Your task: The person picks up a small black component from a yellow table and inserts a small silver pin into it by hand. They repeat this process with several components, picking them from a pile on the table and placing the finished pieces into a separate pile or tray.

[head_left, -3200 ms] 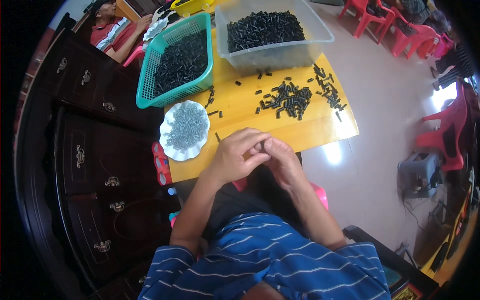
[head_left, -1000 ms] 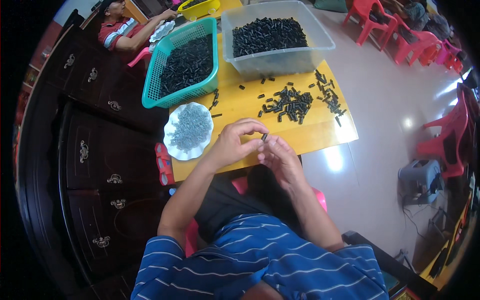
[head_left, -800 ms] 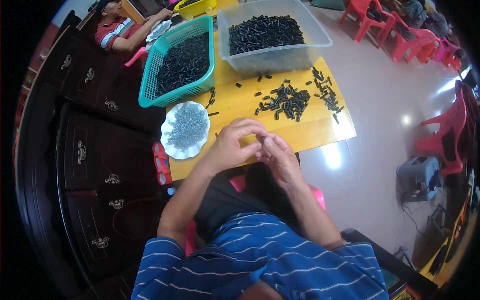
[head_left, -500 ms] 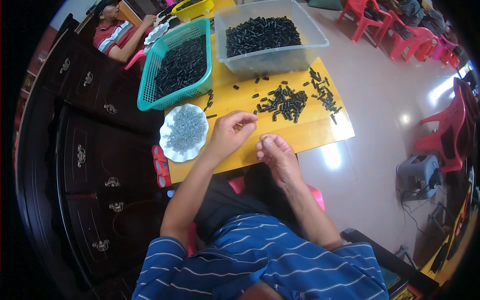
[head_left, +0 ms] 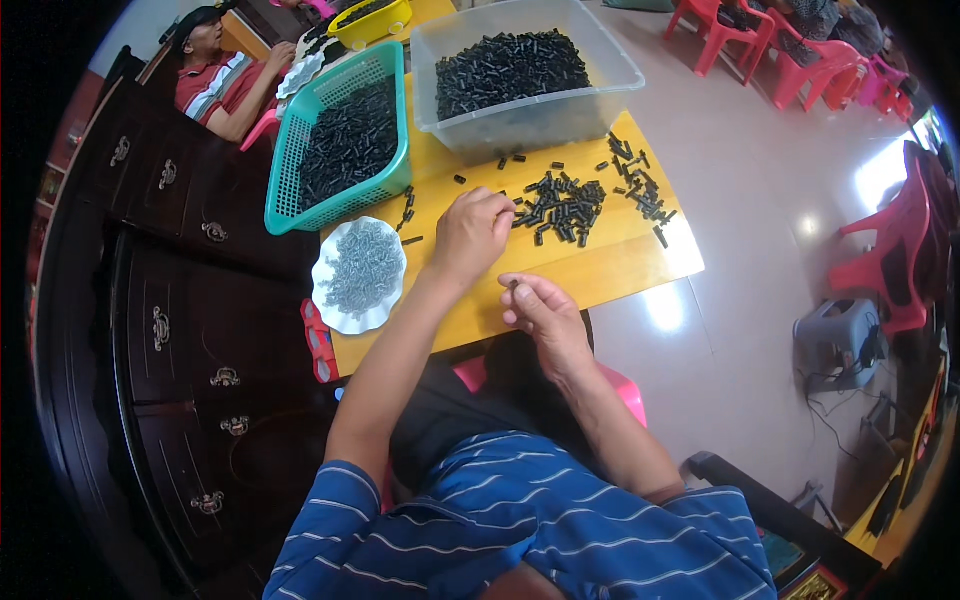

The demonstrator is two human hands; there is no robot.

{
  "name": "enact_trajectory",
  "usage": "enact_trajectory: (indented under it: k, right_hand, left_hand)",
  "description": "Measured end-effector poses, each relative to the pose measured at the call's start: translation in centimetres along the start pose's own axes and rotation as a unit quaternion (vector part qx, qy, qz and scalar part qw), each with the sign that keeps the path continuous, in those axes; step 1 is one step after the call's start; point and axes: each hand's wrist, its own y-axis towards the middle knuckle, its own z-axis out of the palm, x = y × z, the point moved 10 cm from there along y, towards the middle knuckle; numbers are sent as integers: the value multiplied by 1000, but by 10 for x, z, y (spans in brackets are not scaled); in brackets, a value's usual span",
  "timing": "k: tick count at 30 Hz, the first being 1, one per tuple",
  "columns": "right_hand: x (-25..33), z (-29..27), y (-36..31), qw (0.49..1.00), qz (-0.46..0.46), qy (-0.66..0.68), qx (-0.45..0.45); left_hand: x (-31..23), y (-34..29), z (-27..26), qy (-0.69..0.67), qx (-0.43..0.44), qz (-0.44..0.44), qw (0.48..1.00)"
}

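Observation:
My left hand [head_left: 474,234] reaches over the yellow table to the left edge of a loose pile of short black cylindrical pieces [head_left: 566,208]. Its fingers are bent and pressed together at the tips; what they pinch, if anything, is hidden. Nearer to me, past the table's front edge, my right hand [head_left: 546,318] has its thumb and forefinger closed in a pinch. Something tiny and dark shows at those fingertips, too small to name. Left of my left forearm, a white wavy-rimmed plate [head_left: 320,272] holds many small, shiny, silvery-clear pieces [head_left: 364,266].
Behind the pile stand a green basket [head_left: 290,205] and a clear plastic bin [head_left: 480,138], both holding black pieces. More black pieces [head_left: 640,185] lie at the table's right. Dark wooden drawers [head_left: 180,330] flank my left. A person [head_left: 225,80] sits at the far left.
My left hand has moved forward to the pile's edge, its fingers drawing together. My right hand stays nearly in place, still pinching. The whole view has shifted slightly.

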Motion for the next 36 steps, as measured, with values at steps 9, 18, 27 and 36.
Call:
enact_trajectory:
  k: [9, 18, 27, 36]
  right_hand:
    - [0, 1, 1, 1000, 1, 8, 4]
    - [1, 2, -1, 1000, 2, 6, 0]
    - [1, 1, 0, 1000, 1, 4, 2]
    - [1, 0, 1, 1000, 0, 12, 4]
  left_hand:
    - [29, 8, 14, 21, 46, 8, 999]
    - [11, 18, 23, 1, 60, 26, 998]
    - [13, 24, 40, 40, 86, 12, 995]
    - [11, 29, 40, 12, 105, -25, 994]
